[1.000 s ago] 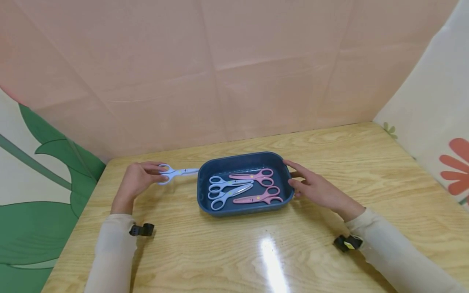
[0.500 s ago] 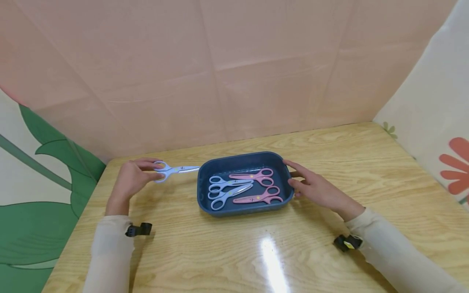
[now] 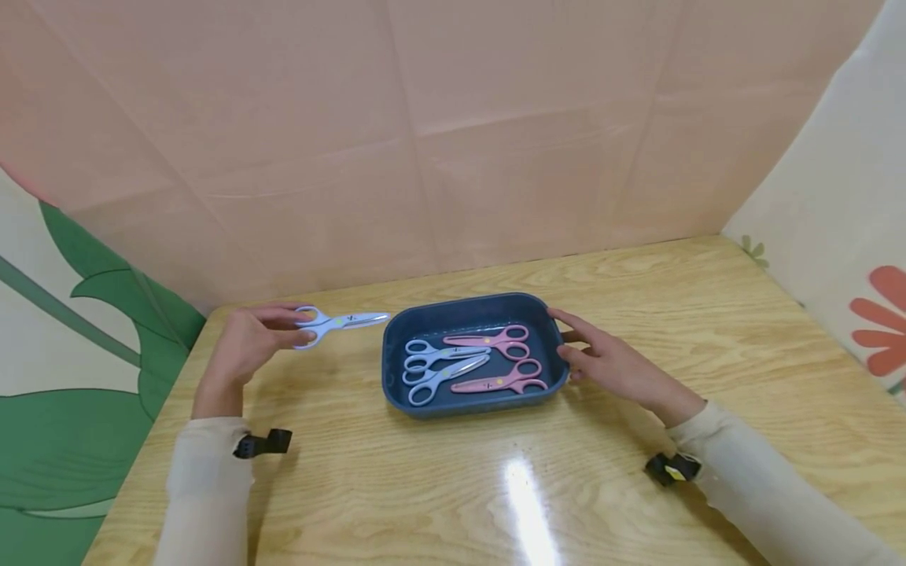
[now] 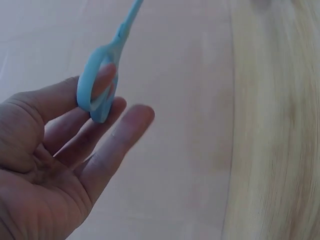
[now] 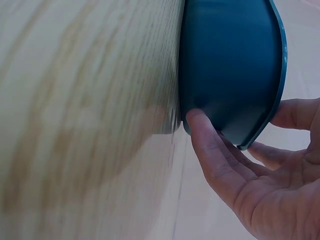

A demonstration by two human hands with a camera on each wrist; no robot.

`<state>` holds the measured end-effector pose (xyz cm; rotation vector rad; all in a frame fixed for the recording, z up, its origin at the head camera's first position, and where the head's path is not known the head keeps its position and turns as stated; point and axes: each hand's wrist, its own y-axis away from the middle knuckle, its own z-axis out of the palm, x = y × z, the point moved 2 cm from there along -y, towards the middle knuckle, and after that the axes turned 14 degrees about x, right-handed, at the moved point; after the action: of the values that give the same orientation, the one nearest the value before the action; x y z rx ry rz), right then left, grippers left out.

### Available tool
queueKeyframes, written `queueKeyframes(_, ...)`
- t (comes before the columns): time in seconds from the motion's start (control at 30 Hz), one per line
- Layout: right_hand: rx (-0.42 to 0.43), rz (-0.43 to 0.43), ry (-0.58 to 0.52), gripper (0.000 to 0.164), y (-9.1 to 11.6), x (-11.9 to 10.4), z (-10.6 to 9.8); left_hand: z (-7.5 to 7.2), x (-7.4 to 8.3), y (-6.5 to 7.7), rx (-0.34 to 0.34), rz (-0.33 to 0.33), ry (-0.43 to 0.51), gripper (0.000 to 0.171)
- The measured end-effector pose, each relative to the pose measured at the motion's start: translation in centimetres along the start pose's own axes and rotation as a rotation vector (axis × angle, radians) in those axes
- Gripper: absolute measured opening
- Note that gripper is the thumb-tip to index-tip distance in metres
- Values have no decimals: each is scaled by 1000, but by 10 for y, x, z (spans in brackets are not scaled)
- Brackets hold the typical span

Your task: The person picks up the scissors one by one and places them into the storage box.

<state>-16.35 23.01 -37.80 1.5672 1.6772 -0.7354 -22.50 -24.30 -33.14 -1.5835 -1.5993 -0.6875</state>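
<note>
My left hand (image 3: pixel 248 339) pinches a pair of light blue scissors (image 3: pixel 331 321) by its finger loops, its closed blades pointing right towards the box. In the left wrist view one finger passes into a loop of these scissors (image 4: pixel 86 85). At the other end of the dark blue plastic box (image 3: pixel 476 409), my right hand (image 3: pixel 610 358) holds the end wall, fingertips at the rim and against the outside. Two blue scissors (image 3: pixel 442 380) lie overlapping in the box's left part. Pink scissors (image 3: pixel 488 341) and a second pink pair (image 3: pixel 499 381) lie to their right.
The box stands on a wood-grain table (image 3: pixel 396 487). A pink sheet (image 3: pixel 453 157) rises along its back edge. Printed panels with green leaves (image 3: pixel 57 440) and a red flower (image 3: pixel 881 322) flank the table. Each wrist carries a small black camera.
My left hand has drifted left and slightly back with the blue scissors, whose blades have tilted upwards towards the box's far left corner. The right hand and the box have stayed put.
</note>
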Motion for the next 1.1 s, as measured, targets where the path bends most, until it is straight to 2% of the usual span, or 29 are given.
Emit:
queueKeyframes(0.2,-5,10,3,60,0,1,0,3,5,4,-49,-10,130,43)
queueKeyframes(0.47,-8,26,14,60,-1,3,0,16,17,7,-118,-37,207,41)
queueKeyframes(0.7,-7,22,23,59,-1,2,0,30,27,11,-125,-16,204,38)
queueKeyframes(1.1,-5,18,25,59,0,1,0,49,38,17,-156,-67,148,35)
